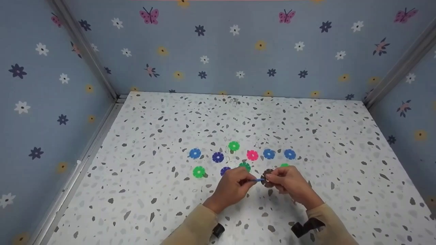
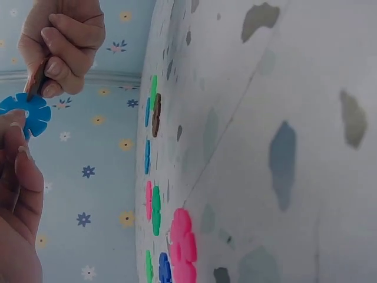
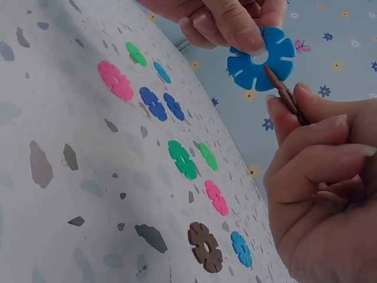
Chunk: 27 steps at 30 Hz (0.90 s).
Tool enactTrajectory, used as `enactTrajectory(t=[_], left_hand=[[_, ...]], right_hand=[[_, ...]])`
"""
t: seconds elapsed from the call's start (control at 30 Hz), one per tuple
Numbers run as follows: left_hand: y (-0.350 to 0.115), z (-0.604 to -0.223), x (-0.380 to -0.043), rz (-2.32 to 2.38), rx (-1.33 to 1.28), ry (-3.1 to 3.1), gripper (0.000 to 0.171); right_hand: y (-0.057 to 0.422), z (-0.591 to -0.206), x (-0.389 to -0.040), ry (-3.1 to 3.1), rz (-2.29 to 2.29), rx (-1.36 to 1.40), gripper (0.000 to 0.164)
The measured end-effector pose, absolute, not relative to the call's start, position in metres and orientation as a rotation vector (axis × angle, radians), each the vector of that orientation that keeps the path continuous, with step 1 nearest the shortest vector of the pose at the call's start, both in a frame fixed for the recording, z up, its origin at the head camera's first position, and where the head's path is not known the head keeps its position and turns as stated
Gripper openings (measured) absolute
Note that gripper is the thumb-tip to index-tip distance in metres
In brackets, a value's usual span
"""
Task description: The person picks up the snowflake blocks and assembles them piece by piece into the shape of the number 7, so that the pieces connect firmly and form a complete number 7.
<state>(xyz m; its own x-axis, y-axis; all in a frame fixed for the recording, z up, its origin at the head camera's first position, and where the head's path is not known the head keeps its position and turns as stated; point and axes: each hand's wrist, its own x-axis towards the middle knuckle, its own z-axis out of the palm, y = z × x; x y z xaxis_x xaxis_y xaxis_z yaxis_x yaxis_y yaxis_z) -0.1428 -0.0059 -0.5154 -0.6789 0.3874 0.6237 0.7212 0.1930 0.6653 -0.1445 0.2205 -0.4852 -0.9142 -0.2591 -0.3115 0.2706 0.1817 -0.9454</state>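
Note:
My left hand (image 1: 235, 186) pinches a blue flower-shaped slotted disc (image 3: 277, 47) between thumb and fingers. In my right hand (image 1: 294, 185) a brown slotted disc (image 1: 269, 184) is pinched, seen nearly edge-on in the right wrist view. The two discs meet at about a right angle, the brown one's edge at a slot of the blue one. How deep they sit in each other I cannot tell. Both hands are raised just above the table, close together. Behind them lie a green disc (image 1: 244, 166) and a dark blue disc (image 1: 224, 171), partly hidden by the left hand.
More slotted discs lie flat in loose rows on the speckled white table (image 1: 153, 136): bright green (image 1: 199, 172), blue (image 1: 195, 153), pink (image 1: 252, 155), and another brown disc (image 3: 196, 237). Blue flowered panels (image 1: 218, 44) enclose the table's back and sides.

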Motion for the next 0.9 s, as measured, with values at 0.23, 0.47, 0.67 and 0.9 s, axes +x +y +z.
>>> enactTrajectory(t=[0.23,0.47,0.67,0.9], left_hand=[[-0.007,-0.514,-0.143,-1.466,-1.051,-2.158,0.005],[-0.002,-0.517,-0.140,-1.490,-1.063,-2.131,0.008],[-0.001,-0.518,-0.140,-1.494,-1.055,-2.144,0.009],[-0.004,-0.514,-0.142,-1.444,-1.035,-2.132,0.008]], right_hand=[[0.215,-0.484,-0.145,2.033,-1.822,-0.048,0.020],[0.215,-0.490,-0.142,1.959,-1.882,0.024,0.023],[0.212,-0.495,-0.139,1.965,-1.904,0.051,0.022],[0.210,-0.496,-0.141,1.903,-1.992,0.054,0.016]])
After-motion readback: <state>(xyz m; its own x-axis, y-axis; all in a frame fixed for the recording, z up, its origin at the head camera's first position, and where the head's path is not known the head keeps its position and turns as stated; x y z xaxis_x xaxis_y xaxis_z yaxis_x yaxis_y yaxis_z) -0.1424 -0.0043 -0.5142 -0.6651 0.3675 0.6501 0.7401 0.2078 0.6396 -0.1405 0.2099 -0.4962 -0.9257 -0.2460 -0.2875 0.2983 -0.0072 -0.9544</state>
